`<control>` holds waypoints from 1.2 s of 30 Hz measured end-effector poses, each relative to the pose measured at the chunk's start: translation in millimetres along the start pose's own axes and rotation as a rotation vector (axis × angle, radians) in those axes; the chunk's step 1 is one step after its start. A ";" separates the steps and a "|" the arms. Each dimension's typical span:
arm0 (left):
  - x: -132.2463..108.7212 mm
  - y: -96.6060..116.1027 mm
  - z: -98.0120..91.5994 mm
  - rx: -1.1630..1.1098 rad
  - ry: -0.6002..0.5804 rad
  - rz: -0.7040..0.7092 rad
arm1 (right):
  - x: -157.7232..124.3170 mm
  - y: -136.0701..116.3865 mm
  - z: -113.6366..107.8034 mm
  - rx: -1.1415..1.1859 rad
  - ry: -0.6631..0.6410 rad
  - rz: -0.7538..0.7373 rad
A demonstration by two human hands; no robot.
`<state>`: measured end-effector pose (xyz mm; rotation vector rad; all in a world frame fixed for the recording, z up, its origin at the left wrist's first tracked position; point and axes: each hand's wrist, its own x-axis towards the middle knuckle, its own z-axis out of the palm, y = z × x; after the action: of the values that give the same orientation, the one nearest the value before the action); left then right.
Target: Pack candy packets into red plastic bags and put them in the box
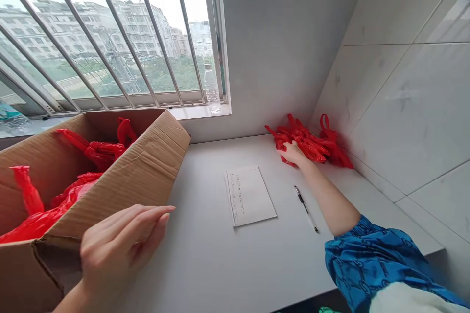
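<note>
My right hand (292,153) reaches to the far right of the white table. Its fingers are closed on a red plastic bag (310,144) at the left side of a pile of knotted red bags against the wall. Close to me on the left, my left hand (127,242) hovers beside the cardboard box (147,166), fingers bent and pressed together, with nothing visible in them. Inside that box lie more red plastic bags (103,154), some with handles sticking up. The box wall hides part of them.
A notebook (251,195) with handwritten marks lies mid-table, and a pen (306,209) rests to its right. A clear bottle (212,89) stands on the sill of the barred window. Another bottle (11,116) is at the far left. A tiled wall (414,122) bounds the right side.
</note>
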<state>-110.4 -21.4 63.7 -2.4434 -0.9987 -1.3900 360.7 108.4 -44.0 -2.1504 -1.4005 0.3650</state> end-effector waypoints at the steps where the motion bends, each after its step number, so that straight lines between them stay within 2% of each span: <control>1: -2.9 3.6 15.3 -0.005 -0.084 0.059 | 4.0 1.3 2.7 -0.003 -0.005 0.024; 4: -17.8 8.8 50.7 -0.068 -0.199 0.106 | 5.1 6.2 8.3 0.012 0.015 0.028; 6: -29.2 7.5 62.9 -0.096 -0.242 0.089 | 0.4 7.5 8.1 0.044 0.049 -0.017; 10: -40.1 2.5 71.6 -0.141 -0.275 0.053 | -16.6 -2.6 -0.3 0.152 0.141 -0.157; 15: -25.5 8.3 83.0 -0.243 -0.240 -0.005 | -56.7 -32.3 -6.2 0.318 0.176 -0.325; 18: -11.4 15.0 95.4 -0.294 -0.274 -0.084 | -87.5 -48.0 0.1 0.494 0.092 -0.393; 21: -3.6 16.8 115.1 -0.289 -0.357 -0.172 | -116.1 -55.9 13.6 0.569 -0.062 -0.447; 24: -10.1 11.2 143.5 -0.191 -0.411 -0.210 | -136.5 -53.8 30.5 0.512 -0.206 -0.518; 26: -21.5 5.8 163.4 -0.134 -0.450 -0.228 | -144.2 -48.6 40.7 0.456 -0.245 -0.557; 29: -38.4 0.5 184.8 -0.118 -0.533 -0.266 | -149.9 -40.8 51.0 0.384 -0.175 -0.578; 31: -43.1 0.2 191.0 -0.128 -0.551 -0.283 | -152.3 -38.7 55.1 0.342 -0.081 -0.580; 36: -35.4 4.2 191.9 -0.130 -0.444 -0.265 | -157.5 -42.1 62.3 0.201 0.051 -0.665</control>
<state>15.4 43.0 -70.9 -2.8784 -1.4090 -1.0168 231.3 -2.6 -81.1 -1.4166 -1.8521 0.1784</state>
